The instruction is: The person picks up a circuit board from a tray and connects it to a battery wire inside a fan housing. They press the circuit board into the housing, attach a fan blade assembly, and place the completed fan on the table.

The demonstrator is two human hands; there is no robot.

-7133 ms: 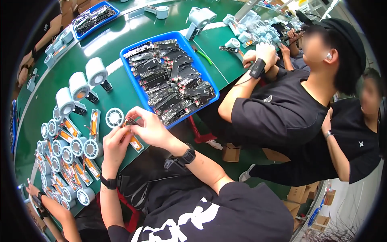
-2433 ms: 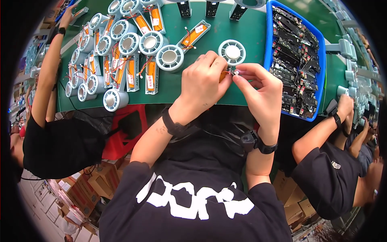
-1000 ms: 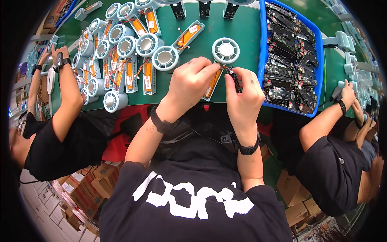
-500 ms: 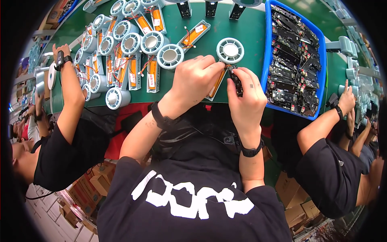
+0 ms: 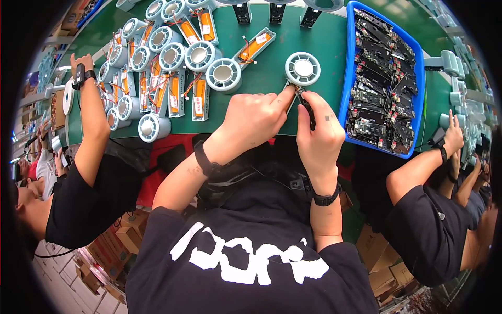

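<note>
A long workbench topped with a green mat (image 5: 324, 36) runs across the upper part of the view, its front edge curved by the lens. Beneath the bench, the floor (image 5: 68, 272) at lower left is pale and laid in tiles. Brown cardboard boxes (image 5: 133, 235) stand on it at left, and further cardboard boxes (image 5: 379, 256) sit under the bench at lower right. Lighting is bright and even, with glare on the mat's far edge.
</note>
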